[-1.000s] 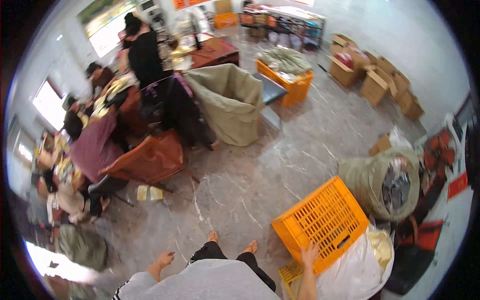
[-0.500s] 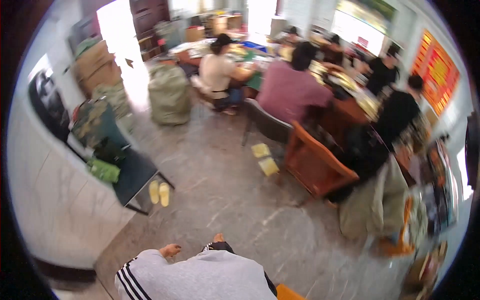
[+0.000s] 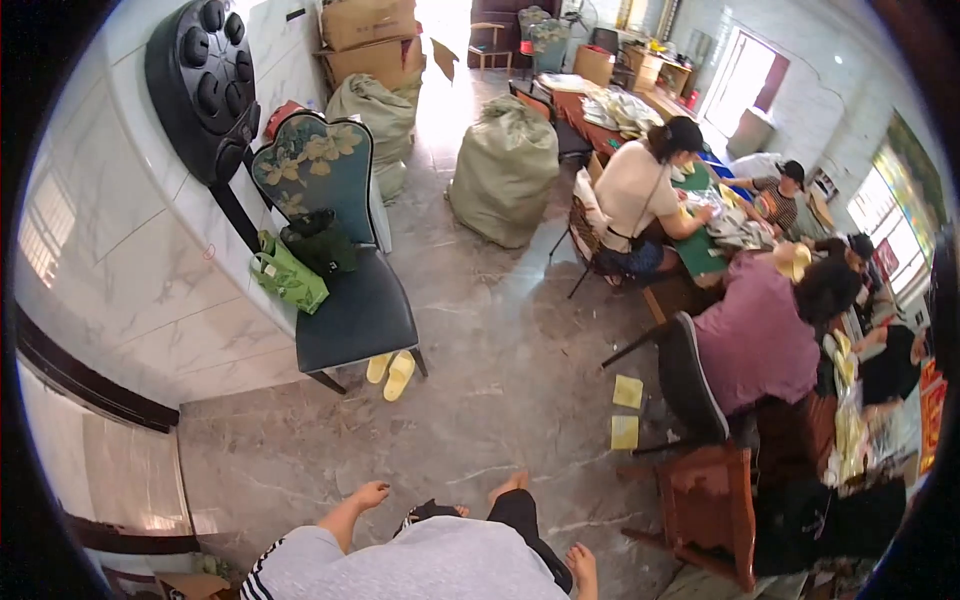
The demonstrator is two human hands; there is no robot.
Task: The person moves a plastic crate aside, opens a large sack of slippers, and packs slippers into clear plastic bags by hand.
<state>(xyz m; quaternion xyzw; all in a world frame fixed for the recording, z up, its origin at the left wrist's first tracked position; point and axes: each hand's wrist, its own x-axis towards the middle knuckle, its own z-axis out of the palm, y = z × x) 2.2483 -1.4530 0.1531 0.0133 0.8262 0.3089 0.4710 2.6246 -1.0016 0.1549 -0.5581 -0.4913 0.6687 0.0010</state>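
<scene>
My left hand (image 3: 370, 494) hangs out over the grey marble floor, its fingers loosely bent and nothing visible in them. At the lower edge, beside my dark trouser leg, my right hand (image 3: 581, 568) is partly seen with its fingers slightly apart; it holds nothing that I can make out. Neither hand touches an object. A bare foot (image 3: 508, 487) of mine is on the floor between them. Nearest ahead of the left hand is a pair of yellow slippers (image 3: 398, 377) by a dark padded chair (image 3: 355, 305), which bears a green bag (image 3: 290, 278).
A stuffed olive sack (image 3: 508, 175) stands farther ahead, with cardboard boxes (image 3: 370, 55) behind. On the right, several people sit at a long table piled with pale pieces. A wooden chair (image 3: 705, 505) and two yellow squares (image 3: 626, 408) are on the floor nearby.
My view has swung left, so the chair, slippers and table now appear farther right. My right hand has come into view. The left hand still hangs beside me.
</scene>
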